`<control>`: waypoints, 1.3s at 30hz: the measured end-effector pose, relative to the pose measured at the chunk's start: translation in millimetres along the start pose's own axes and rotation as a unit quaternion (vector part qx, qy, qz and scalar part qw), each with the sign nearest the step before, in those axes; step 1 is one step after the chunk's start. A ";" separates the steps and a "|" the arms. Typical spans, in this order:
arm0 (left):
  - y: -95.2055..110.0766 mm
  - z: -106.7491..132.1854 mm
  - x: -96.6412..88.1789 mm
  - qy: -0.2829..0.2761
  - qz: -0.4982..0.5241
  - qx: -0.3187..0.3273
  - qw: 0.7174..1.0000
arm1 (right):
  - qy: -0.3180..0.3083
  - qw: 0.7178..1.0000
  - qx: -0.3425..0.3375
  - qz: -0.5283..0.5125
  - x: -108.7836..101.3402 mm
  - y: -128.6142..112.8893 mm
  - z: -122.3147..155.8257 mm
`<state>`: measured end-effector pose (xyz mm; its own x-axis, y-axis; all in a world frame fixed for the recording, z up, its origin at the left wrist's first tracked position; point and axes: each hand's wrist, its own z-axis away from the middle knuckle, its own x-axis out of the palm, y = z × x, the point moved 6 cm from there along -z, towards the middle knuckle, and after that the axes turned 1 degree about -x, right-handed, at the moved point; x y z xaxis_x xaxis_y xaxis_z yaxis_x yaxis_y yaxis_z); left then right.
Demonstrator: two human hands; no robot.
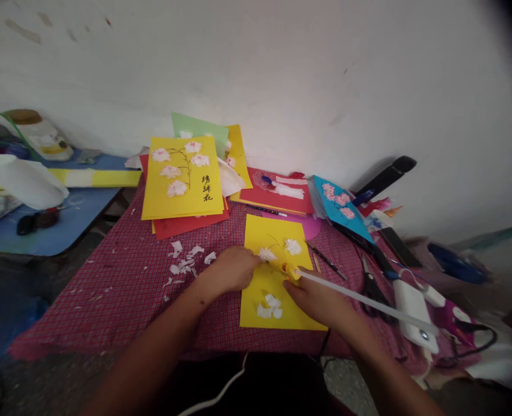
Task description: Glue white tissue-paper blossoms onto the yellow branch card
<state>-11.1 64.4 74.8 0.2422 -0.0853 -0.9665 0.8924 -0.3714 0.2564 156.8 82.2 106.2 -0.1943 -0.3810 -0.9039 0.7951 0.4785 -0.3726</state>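
A yellow paper sheet (256,286) lies before me on the cloth, with a thin drawn branch and white paper flowers. My left hand (234,267) reaches in from the left, fingers closed at the edge of one white paper flower (266,254). My right hand (314,294) grips a yellow hot glue gun (289,268); a long translucent glue stick (360,297) runs out of it toward the lower right. The nozzle is beside the flower; its tip is hard to make out. Another paper flower (293,247) sits above, and loose white petals (270,307) lie on the lower part.
Torn white paper scraps (186,263) lie left of the sheet. Finished flower cards (215,208) and a red card (277,196) stand behind. Right are a brush (327,260), black scissors (373,289) and a white power strip (414,315). A blue table (91,202) adjoins at left.
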 end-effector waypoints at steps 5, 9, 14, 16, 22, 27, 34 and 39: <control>-0.2 0.5 -0.8 0.000 0.010 -0.003 1.000 | 0.010 1.000 -0.006 -0.023 1.4 4.2 1.2; -0.2 0.4 -1.3 -0.003 0.018 -0.006 1.000 | 0.015 0.999 -0.008 -0.033 2.5 7.2 1.8; 0.1 0.2 -1.2 -0.002 0.020 -0.005 1.000 | 0.023 0.994 0.022 -0.109 -0.2 20.4 17.7; 0.0 0.3 -1.6 -0.006 0.024 -0.006 1.000 | 0.018 0.982 0.069 -0.177 2.5 35.5 29.3; -3.1 0.2 -3.9 -0.009 0.040 0.002 0.999 | 0.045 0.886 0.066 -0.456 23.7 70.1 49.9; 9.1 6.9 -1.7 -0.009 0.094 0.025 0.995 | 0.073 0.807 0.069 -0.581 47.7 87.3 48.1; 52.5 20.5 2.6 -0.063 0.151 0.045 0.986 | 0.096 0.773 0.050 -0.625 51.5 94.5 48.4; 66.1 13.2 3.6 -0.081 0.118 0.022 0.989 | 0.101 0.772 0.033 -0.626 49.3 93.6 49.7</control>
<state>43.7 27.4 88.1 0.3740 -0.3206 -0.8703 0.7996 -0.3639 0.4777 250.2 68.9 37.1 -0.9157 -0.3769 0.1393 -0.0624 -0.2090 -0.9759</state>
